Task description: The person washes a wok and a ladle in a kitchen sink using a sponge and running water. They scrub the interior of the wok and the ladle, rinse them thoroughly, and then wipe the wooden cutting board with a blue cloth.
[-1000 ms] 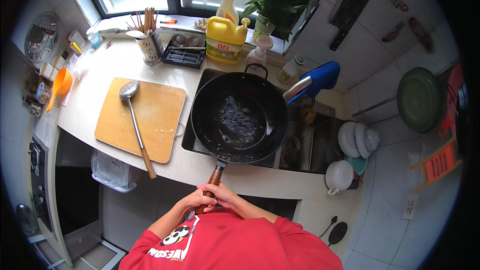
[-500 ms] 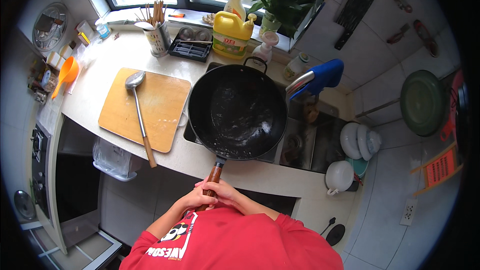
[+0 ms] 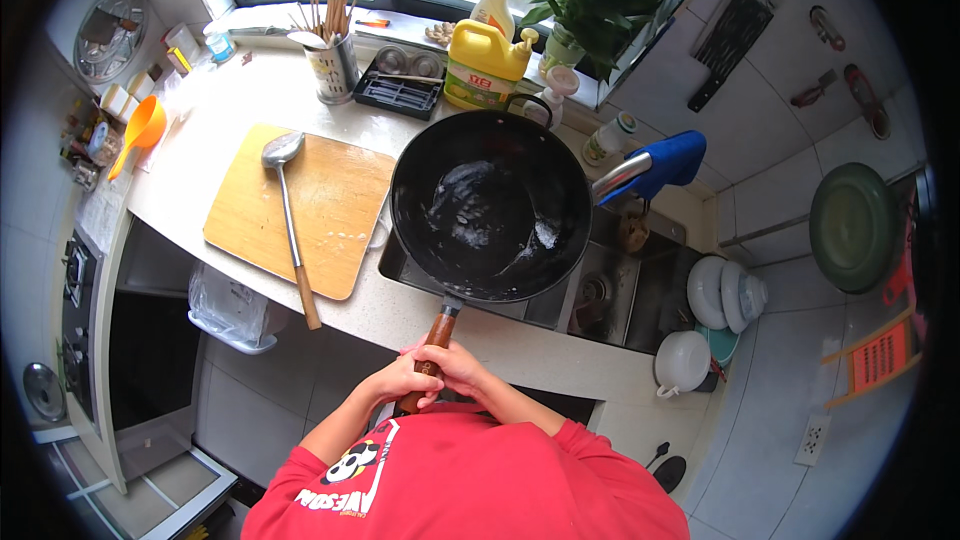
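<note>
A large black wok (image 3: 490,255) hangs over the sink, its wooden handle (image 3: 440,328) toward me. A little water with whitish foam lies on its inner surface. My left hand (image 3: 403,378) and my right hand (image 3: 458,364) are both wrapped around the handle, close together. To the left, a metal ladle (image 3: 282,150) with a wooden grip rests on a wooden cutting board (image 3: 330,230), the grip sticking out past the counter edge. The faucet (image 3: 622,176), with a blue cloth (image 3: 672,166) over it, stands by the wok's right rim. The wok hides much of the sink.
A yellow detergent jug (image 3: 480,80), a pump bottle (image 3: 550,100) and a black tray (image 3: 398,90) stand behind the wok. White bowls (image 3: 706,290) and a white pot (image 3: 683,360) sit right of the sink (image 3: 610,290). A bag-lined bin (image 3: 232,310) hangs under the counter edge.
The whole view has shifted, with the counter things appearing farther right. Foamy water in the wok has spread into broader streaks near its middle. Both hands keep hold of the handle.
</note>
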{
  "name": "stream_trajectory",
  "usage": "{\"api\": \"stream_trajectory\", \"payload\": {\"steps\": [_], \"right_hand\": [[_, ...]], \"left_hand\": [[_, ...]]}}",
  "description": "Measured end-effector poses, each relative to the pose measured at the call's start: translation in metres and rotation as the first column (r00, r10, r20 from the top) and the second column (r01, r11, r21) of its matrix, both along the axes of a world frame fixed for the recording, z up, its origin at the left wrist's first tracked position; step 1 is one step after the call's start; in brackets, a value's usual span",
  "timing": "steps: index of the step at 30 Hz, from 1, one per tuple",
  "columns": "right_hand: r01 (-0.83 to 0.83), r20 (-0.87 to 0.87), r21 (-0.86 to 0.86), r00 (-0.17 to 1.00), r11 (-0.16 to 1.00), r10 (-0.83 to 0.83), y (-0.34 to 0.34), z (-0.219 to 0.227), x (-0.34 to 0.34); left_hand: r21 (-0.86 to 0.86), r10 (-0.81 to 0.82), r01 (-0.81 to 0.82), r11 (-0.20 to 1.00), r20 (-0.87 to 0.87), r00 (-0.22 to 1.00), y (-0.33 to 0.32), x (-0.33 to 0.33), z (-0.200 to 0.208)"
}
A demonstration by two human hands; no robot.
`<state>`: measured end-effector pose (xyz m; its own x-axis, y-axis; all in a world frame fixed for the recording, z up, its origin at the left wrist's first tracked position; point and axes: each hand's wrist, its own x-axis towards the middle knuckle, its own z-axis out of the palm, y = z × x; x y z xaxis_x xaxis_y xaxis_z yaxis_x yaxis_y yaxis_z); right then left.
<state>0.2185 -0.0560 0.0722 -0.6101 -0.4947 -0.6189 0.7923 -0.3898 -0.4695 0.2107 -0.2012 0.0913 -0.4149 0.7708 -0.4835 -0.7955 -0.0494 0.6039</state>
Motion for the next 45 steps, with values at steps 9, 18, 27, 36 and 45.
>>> {"api": "stream_trajectory", "payload": {"steps": [9,18,27,36,45], "right_hand": [[0.011,0.051,-0.082,0.999,0.997,-0.007,-0.003,0.008,0.016],[-0.070,-0.072,-0.080,0.995,0.994,0.064,-0.014,0.014,0.004],[-0.018,-0.117,-0.086,0.993,0.996,0.008,-0.002,0.010,0.000],[-0.066,-0.073,-0.196,0.996,0.978,0.053,-0.003,0.008,-0.001],[-0.094,-0.037,-0.533,0.995,0.841,0.087,-0.010,-0.009,-0.011]], "left_hand": [[0.012,-0.005,0.005,1.000,-0.024,1.000,-0.004,0.013,0.014],[-0.005,0.039,-0.039,0.999,-0.077,0.996,-0.016,0.014,0.015],[0.012,0.029,-0.028,1.000,-0.095,0.995,-0.003,0.002,0.023],[-0.106,0.046,-0.056,0.993,-0.094,0.994,-0.002,0.009,0.029],[-0.316,0.047,-0.134,0.939,-0.267,0.963,0.003,0.015,0.042]]}}
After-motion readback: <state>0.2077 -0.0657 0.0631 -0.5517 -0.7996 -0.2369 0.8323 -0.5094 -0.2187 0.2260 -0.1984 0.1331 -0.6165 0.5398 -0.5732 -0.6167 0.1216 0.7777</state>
